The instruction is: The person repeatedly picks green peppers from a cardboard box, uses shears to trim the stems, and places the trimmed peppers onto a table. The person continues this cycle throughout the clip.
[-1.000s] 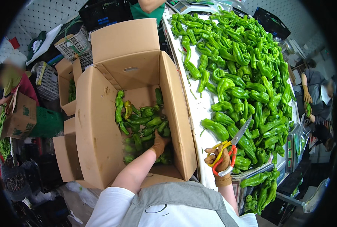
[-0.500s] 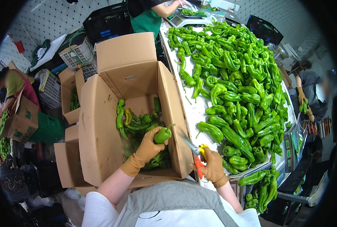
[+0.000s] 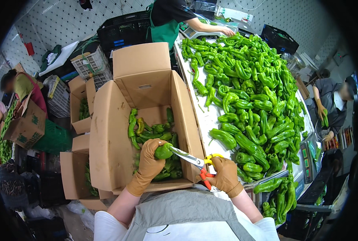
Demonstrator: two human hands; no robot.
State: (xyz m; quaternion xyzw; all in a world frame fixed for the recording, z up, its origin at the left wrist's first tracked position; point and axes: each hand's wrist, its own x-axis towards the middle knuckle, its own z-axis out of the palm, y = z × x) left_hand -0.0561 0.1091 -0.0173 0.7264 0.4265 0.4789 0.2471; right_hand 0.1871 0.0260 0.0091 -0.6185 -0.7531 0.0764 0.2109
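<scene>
My left hand (image 3: 148,160), in a brown glove, is closed around a green pepper (image 3: 163,151) above the open cardboard box (image 3: 106,140). My right hand (image 3: 224,173), gloved the same way, grips scissors (image 3: 195,161) with one yellow and one red handle. The scissor blades reach left to the stem end of the held pepper. Whether they have closed on the stem I cannot tell. Inside the box lie more green peppers (image 3: 148,130), one of them yellowish.
A big heap of green peppers (image 3: 263,108) covers most of the white table (image 3: 203,116) on my right. Smaller cardboard boxes (image 3: 72,172) stand to the left. A co-worker's arm (image 3: 211,28) reaches over the table's far end near a scale (image 3: 195,33). More people work at both sides.
The scissors have swung left and now meet the pepper's stem end. My left hand has turned the pepper toward them. The co-worker at the far end has reached out to the heap.
</scene>
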